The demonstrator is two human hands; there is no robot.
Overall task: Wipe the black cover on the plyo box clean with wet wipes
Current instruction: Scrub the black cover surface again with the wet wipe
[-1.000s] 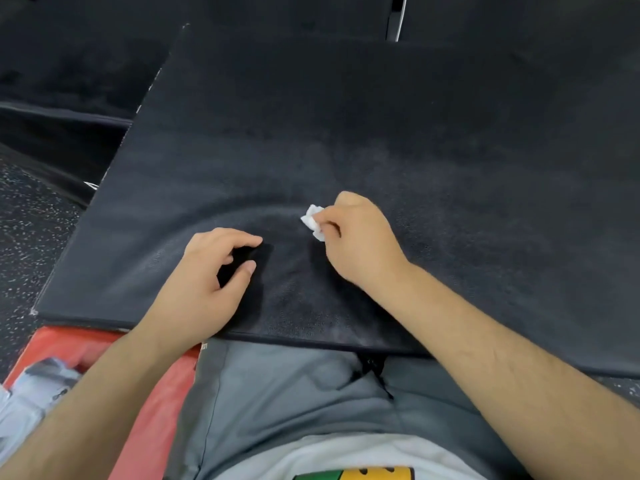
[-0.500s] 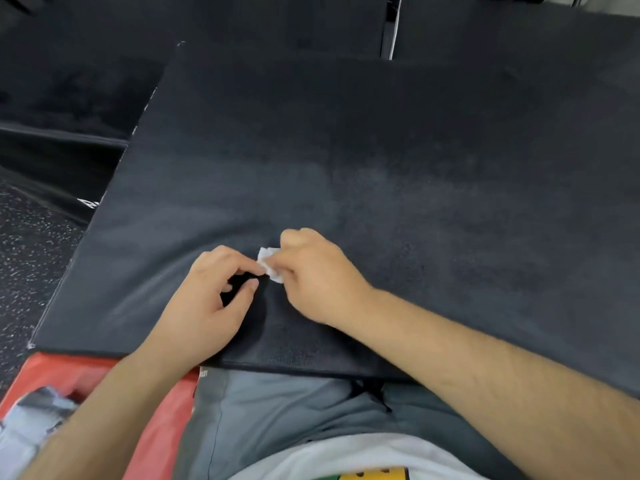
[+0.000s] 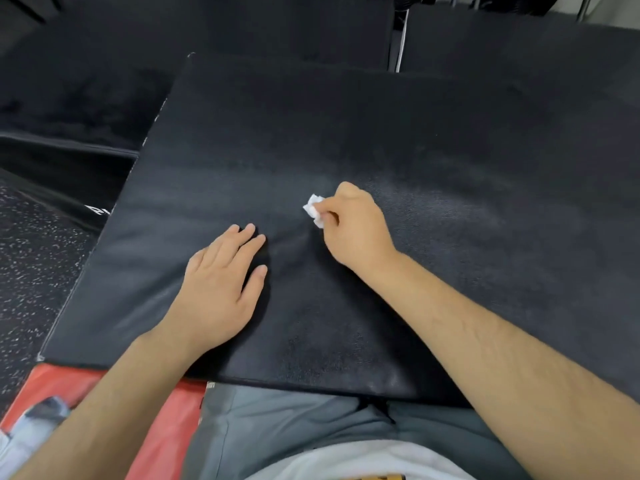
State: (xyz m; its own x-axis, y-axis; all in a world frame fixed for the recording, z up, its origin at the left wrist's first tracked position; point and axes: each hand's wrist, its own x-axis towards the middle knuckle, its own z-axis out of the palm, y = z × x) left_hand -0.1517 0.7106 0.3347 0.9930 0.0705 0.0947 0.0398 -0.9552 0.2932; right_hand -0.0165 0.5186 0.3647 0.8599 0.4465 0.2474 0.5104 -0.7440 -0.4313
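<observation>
The black cover (image 3: 398, 143) spreads over the plyo box and fills most of the view, with a dull greyish sheen across its middle. My right hand (image 3: 353, 230) pinches a small crumpled white wet wipe (image 3: 314, 209) and holds it against the cover near the centre. My left hand (image 3: 221, 285) lies flat on the cover just left of it, fingers straight and together, pressing the material down. A crease runs in the cover between the two hands.
More black padded boxes (image 3: 86, 84) stand to the left and behind. Speckled dark floor (image 3: 31, 258) shows at the left. A red surface (image 3: 162, 431) with a pale bundle on it lies at the lower left, by my grey trousers.
My left hand has gone from curled fingers to lying flat on the cover. My right hand carried the wipe toward the left hand, then back away to the right.
</observation>
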